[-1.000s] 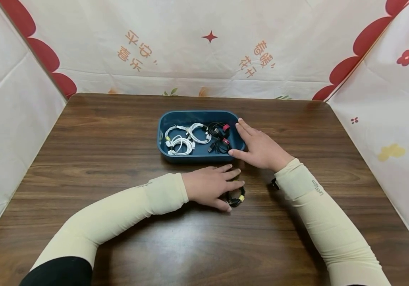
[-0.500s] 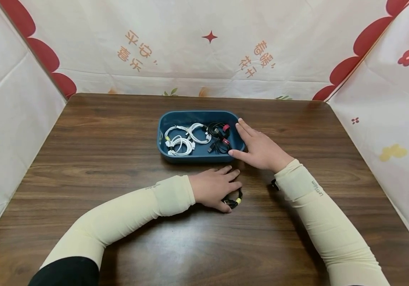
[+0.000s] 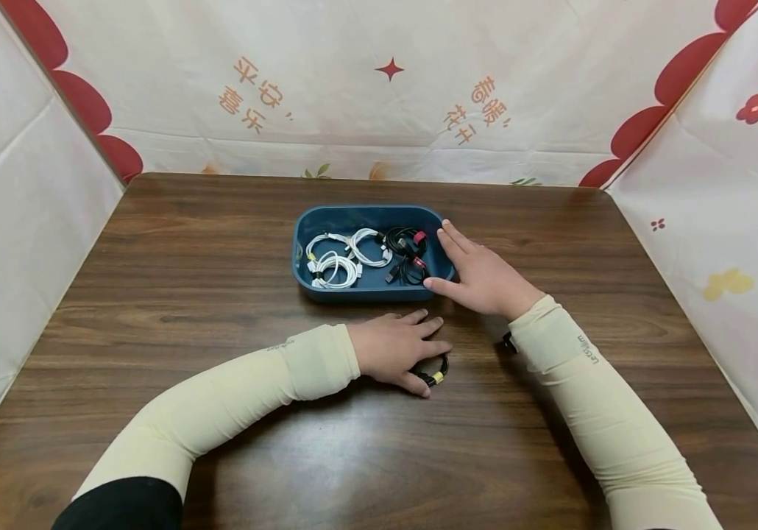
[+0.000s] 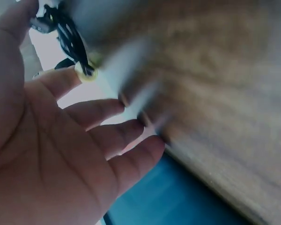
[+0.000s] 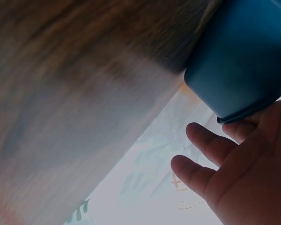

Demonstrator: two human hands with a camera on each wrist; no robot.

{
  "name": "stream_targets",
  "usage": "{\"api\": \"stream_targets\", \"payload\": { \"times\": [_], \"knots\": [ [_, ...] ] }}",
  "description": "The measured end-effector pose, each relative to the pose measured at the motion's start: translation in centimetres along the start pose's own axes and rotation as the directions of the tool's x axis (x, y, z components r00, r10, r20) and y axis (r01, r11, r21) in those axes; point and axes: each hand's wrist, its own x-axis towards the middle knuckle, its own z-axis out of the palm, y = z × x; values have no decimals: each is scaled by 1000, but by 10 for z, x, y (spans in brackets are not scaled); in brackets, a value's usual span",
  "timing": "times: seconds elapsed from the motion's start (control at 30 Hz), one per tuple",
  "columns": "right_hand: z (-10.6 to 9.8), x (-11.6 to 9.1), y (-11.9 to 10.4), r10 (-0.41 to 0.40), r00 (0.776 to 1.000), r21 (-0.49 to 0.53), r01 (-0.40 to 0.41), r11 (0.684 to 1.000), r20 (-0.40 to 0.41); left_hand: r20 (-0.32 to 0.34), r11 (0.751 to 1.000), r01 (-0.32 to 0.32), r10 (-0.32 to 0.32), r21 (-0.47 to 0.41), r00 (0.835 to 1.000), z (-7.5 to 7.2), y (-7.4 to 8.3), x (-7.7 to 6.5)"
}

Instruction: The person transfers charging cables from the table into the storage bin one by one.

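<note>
My left hand [image 3: 395, 348] is over the table in front of the blue box, fingers spread. Between its thumb and index finger it pinches a coiled black cable [image 4: 71, 40] with a yellow tie, partly hidden under the hand in the head view. The right hand [image 3: 481, 276] rests at the right front corner of the blue box [image 3: 362, 295], fingers mostly straight and thumb over the rim. In the right wrist view two fingers [image 5: 210, 143] stand clear of the box wall. Inside the box lie several coiled white cables [image 3: 335, 271] and black cables [image 3: 405, 241] with red ties.
The brown wooden table [image 3: 187, 250] carries the box near its middle back. White printed cloth [image 3: 326, 88] walls it off at the back and both sides. A small black item [image 3: 508, 341] shows beside the right sleeve's cuff.
My left hand has shifted slightly, and the black cable has moved a little left with it, further under the fingers. The right hand and the box have stayed put.
</note>
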Motion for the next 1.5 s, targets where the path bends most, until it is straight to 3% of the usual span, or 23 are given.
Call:
{"api": "stream_targets", "payload": {
  "times": [0.3, 0.5, 0.7, 0.97, 1.07, 1.3, 1.5],
  "knots": [
    [1, 0, 0, -2, 1000, 5, 2, 1000, -5, -56, 999, 1, 2, 52, 998, 3, 1, 1],
    [1, 1, 0, 2, 1000, 4, -2, 1000, -1, -56, 999, -41, 41, 8, 998, 1, -5, -4],
    [2, 1, 0, 5, 1000, 3, -5, 1000, 5, -14, 996, -66, 66, -60, 998, -6, -11, -7],
    [3, 1, 2, -1, 1000, 12, 1, 1000, -7, -62, 1000, -12, 11, -23, 998, -10, -12, -11],
    [3, 1, 2, -5, 1000, 12, 5, 1000, -10, -71, 1000, -18, 17, -21, 997, -10, -14, -13],
    [4, 1, 2, -5, 1000, 15, 5, 1000, -10, -24, 995, -97, 96, -39, 995, -10, -21, -14],
    [4, 1, 2, -5, 1000, 11, 6, 1000, -11, -13, 997, -70, 71, 6, 997, -11, -21, -10]
  ]
}}
